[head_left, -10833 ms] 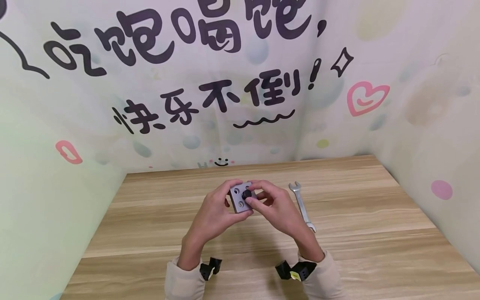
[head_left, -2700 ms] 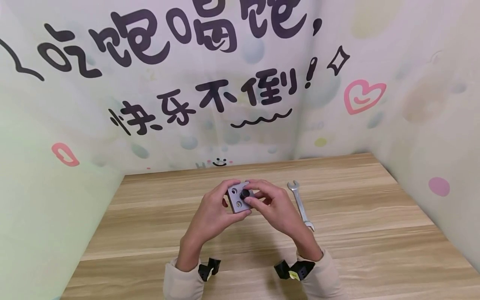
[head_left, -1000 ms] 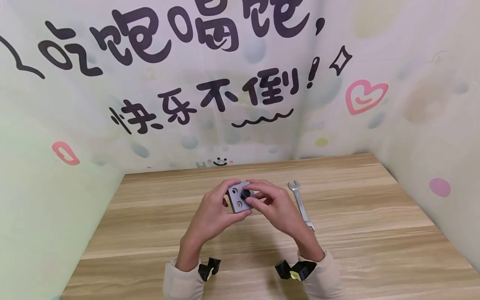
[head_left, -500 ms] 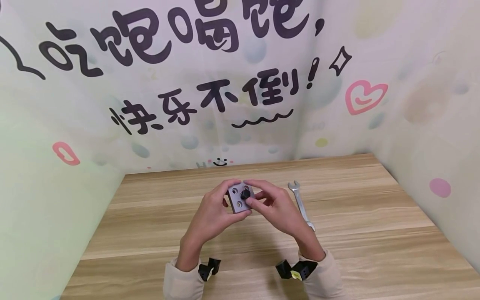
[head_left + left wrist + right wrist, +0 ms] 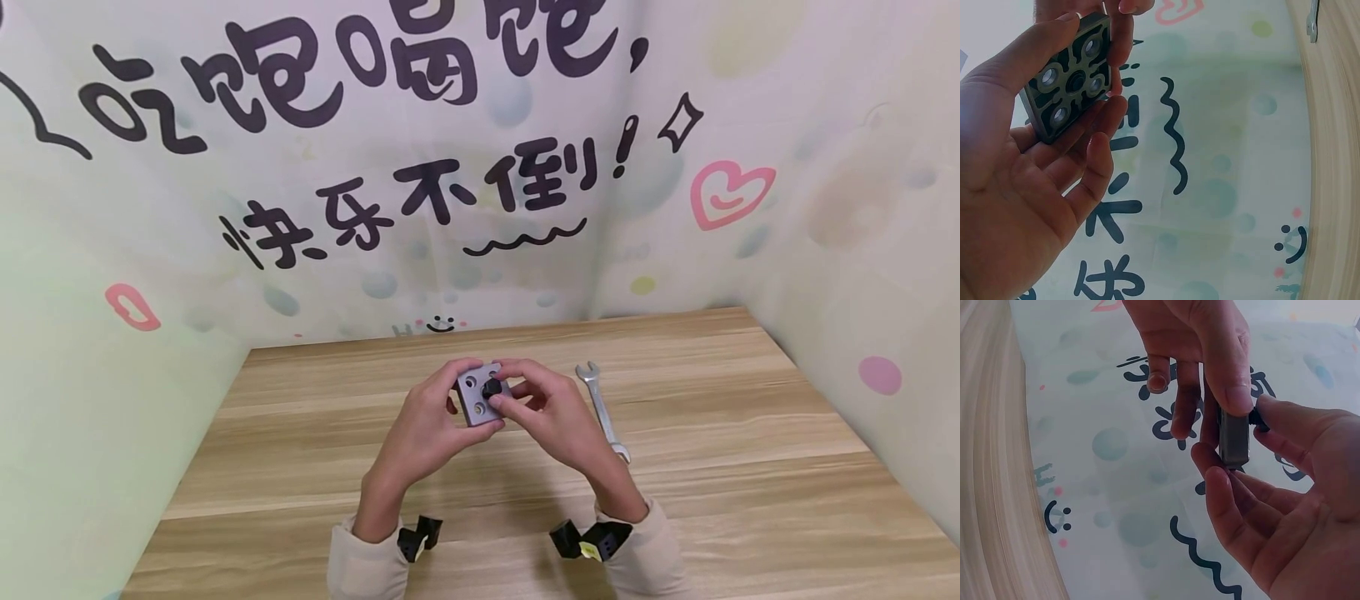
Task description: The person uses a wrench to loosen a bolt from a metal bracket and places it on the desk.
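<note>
My left hand [image 5: 420, 429] grips a square grey metal plate [image 5: 473, 400] by its edges, thumb on one side and fingers on the other. Round holes sit near its corners. A black hex-head bolt [image 5: 492, 387] sticks out of the plate's middle, and my right hand [image 5: 557, 410] has thumb and index finger on its head. From behind, in the left wrist view, the plate [image 5: 1071, 103] shows a ribbed face with a dark filled centre hole. The right wrist view catches the plate [image 5: 1235, 444] edge-on, with the bolt head [image 5: 1259, 417] partly hidden by the thumb.
An open-end wrench [image 5: 604, 412] lies on the wooden table [image 5: 315, 467], just right of my right hand. Behind the table's far edge stands a printed wall sheet [image 5: 360, 292], with pale walls at both sides.
Half a second ago my right index finger was off the bolt head, near the plate's top edge; now it is back on the head. Left hand, plate and wrench hardly differ.
</note>
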Demonstrator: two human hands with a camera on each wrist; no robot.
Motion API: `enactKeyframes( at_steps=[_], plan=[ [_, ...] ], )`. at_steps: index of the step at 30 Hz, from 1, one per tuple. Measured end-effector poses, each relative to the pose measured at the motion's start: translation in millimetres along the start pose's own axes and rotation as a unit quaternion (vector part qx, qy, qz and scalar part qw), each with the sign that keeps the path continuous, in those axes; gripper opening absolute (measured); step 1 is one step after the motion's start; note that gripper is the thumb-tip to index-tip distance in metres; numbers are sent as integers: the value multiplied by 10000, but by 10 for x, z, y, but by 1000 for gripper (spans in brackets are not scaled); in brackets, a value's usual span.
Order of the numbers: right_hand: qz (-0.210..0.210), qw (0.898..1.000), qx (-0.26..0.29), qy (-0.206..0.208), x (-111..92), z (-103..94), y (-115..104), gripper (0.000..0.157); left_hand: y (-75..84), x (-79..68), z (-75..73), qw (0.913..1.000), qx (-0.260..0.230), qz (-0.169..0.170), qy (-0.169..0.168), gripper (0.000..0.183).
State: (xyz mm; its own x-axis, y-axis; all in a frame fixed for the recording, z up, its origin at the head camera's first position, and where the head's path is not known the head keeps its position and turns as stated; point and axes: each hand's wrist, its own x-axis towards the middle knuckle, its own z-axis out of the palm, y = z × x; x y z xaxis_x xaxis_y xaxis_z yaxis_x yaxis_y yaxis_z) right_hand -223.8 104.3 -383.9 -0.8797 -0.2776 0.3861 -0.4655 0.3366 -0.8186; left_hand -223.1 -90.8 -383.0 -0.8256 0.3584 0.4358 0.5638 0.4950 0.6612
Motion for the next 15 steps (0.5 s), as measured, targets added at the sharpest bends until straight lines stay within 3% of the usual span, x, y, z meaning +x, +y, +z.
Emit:
enactKeyframes(
  at_steps=[15],
  plan=[
    [-128, 9996, 203, -168, -8, -35, 15, 24, 6, 2, 1, 10000, 42, -50, 13, 70]
  ],
)
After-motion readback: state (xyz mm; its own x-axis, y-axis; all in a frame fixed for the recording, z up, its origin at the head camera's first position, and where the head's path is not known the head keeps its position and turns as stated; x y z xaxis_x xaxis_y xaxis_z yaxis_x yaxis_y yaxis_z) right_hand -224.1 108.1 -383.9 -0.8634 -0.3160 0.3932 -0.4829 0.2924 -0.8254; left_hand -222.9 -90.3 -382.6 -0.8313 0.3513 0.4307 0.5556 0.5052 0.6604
